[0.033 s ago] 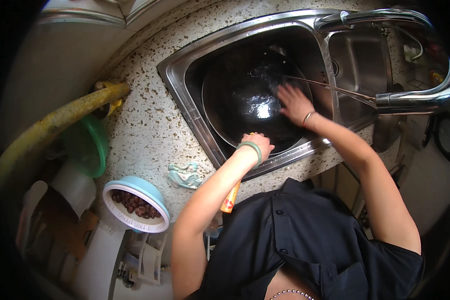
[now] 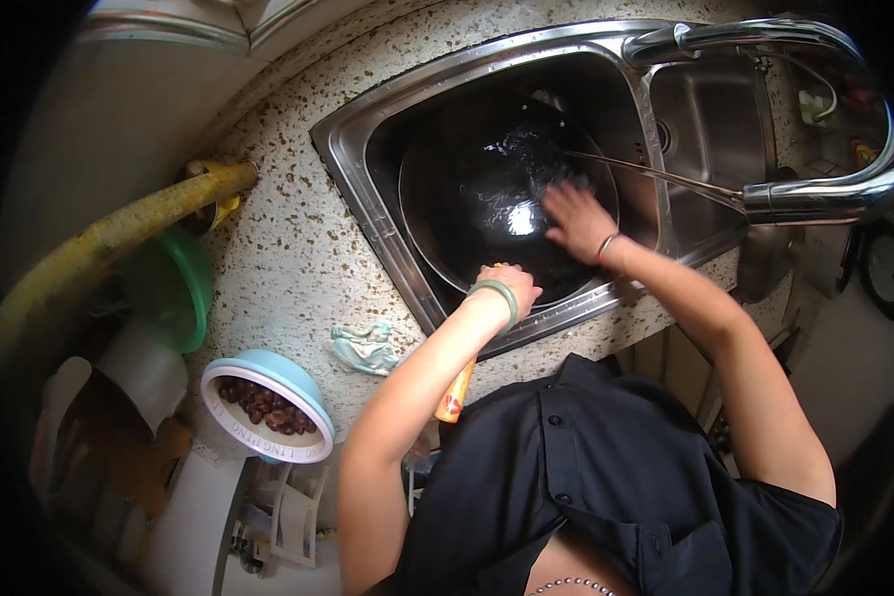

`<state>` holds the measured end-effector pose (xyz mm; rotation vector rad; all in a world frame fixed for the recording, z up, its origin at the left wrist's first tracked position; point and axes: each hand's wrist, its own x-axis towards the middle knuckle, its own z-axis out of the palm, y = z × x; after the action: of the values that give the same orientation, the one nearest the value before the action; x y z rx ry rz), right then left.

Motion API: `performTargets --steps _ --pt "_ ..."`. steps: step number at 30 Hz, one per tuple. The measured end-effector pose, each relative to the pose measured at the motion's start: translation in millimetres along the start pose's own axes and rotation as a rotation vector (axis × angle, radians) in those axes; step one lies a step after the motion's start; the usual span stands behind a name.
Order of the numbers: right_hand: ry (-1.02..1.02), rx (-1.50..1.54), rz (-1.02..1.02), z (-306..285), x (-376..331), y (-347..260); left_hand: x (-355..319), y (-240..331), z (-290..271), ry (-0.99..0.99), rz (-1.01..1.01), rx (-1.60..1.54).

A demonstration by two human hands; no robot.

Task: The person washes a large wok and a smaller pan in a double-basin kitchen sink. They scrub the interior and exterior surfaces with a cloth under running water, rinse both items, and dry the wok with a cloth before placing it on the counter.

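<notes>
A large black wok [image 2: 442, 204] lies in the left basin of the steel sink [image 2: 363, 189], with water glinting inside it. My left hand [image 2: 510, 283] is closed around the wok's orange-yellow handle [image 2: 455, 395], which sticks out toward me past the near sink edge. Over the right part of the wok, my right hand [image 2: 578, 221] is spread flat with nothing held, its fingertips slightly blurred. Whether the fingers touch the wok's surface I cannot tell. A thin stream of water [image 2: 656, 177] runs from the chrome faucet [image 2: 815, 202] into the wok, just beyond that hand.
A crumpled pale cloth [image 2: 364, 348] lies on the speckled counter [image 2: 268, 268], left of the sink. Farther left stand a light-blue and white bowl [image 2: 313, 437] of dark reddish-brown fruit and a green plastic basin [image 2: 191, 298]. A yellow pipe [image 2: 119, 223] crosses the left side.
My right hand has shifted slightly left and nearer to me over the wok. My left hand keeps its grip on the handle.
</notes>
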<state>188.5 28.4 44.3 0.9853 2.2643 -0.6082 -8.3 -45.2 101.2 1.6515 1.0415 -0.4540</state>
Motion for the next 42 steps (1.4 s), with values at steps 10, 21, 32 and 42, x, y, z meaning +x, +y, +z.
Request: performTargets --steps 10,21,32,42 --pt "0.102 -0.003 -0.087 12.7 31.0 10.1 -21.1 3.9 -18.9 0.034 -0.114 0.068" --pt "-0.13 0.468 -0.298 11.1 -17.4 -46.5 -24.2 -6.3 -6.9 0.177 -0.082 0.03" --pt "0.212 -0.024 0.009 -13.3 90.9 -3.4 -19.3 -11.5 -14.0 0.053 -0.151 0.061" --pt "-0.006 0.572 -0.229 17.5 14.6 -97.0 -39.3 -24.9 -9.0 0.472 -0.058 -0.207"
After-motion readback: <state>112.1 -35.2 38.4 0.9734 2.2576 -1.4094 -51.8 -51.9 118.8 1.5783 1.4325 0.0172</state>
